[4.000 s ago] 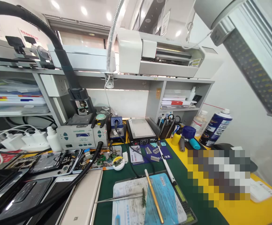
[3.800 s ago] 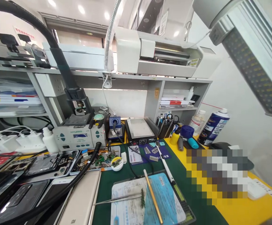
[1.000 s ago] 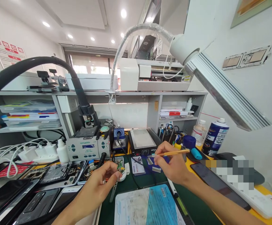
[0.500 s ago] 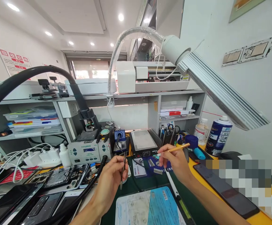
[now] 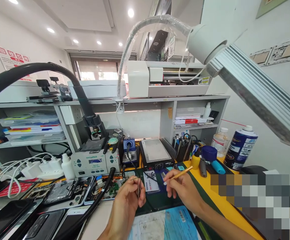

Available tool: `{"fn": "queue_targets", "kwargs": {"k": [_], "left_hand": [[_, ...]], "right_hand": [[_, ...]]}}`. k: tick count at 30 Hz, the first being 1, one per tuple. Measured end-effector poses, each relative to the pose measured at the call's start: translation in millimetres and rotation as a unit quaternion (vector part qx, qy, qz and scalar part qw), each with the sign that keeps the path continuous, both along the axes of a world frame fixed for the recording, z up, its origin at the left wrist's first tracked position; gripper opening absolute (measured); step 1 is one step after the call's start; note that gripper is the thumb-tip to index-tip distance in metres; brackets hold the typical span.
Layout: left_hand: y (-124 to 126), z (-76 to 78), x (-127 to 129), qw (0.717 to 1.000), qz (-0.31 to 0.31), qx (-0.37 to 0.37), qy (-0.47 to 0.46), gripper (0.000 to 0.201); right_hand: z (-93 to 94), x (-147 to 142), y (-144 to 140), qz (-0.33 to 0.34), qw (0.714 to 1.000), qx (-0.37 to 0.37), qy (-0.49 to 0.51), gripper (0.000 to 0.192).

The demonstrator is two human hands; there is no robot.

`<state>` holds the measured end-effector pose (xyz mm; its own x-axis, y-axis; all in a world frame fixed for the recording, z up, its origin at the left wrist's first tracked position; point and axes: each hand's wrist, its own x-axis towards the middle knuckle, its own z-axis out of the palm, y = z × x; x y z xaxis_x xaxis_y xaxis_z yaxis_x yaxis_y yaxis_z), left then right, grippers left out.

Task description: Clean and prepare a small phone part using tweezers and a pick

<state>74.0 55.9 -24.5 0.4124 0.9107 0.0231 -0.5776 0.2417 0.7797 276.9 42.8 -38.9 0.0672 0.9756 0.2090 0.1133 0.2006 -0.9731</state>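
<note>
My left hand pinches a pair of metal tweezers upright between thumb and fingers. Held like a pen in my right hand is a slim gold stick tool; its pale tip points left and down, and I cannot make out its exact kind. Both hands hover above the dark green mat, apart from each other. Below them lies a worn blue and white pad. A small white card in a clear case sits just beyond, between the hands.
Opened phones and a tray of small parts fill the left side, crossed by a black hose. A hot-air station and a flat heating plate stand behind. A spray can and bottle are at right.
The view has shifted, with the lamp appearing farther right. Both hands sit lower in the picture and a little closer together. Each keeps hold of its tool.
</note>
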Motion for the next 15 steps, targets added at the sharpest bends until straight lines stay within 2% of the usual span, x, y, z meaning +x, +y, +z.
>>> {"fn": "queue_targets", "kwargs": {"k": [8,12,15], "left_hand": [[-1,-11.0,-1,0.999,-0.036,-0.016,0.006,0.031],[-3,-13.5,1,0.999,-0.045,-0.016,0.002,0.031],[-4,-11.8,2,0.999,-0.048,-0.015,0.003,0.032]], "right_hand": [[2.7,-5,-3,-0.019,1.0,0.024,-0.006,0.018],[9.9,-13,-14,-0.037,0.996,0.068,-0.036,0.027],[14.8,-21,-25,-0.049,0.988,0.119,-0.083,0.023]]}}
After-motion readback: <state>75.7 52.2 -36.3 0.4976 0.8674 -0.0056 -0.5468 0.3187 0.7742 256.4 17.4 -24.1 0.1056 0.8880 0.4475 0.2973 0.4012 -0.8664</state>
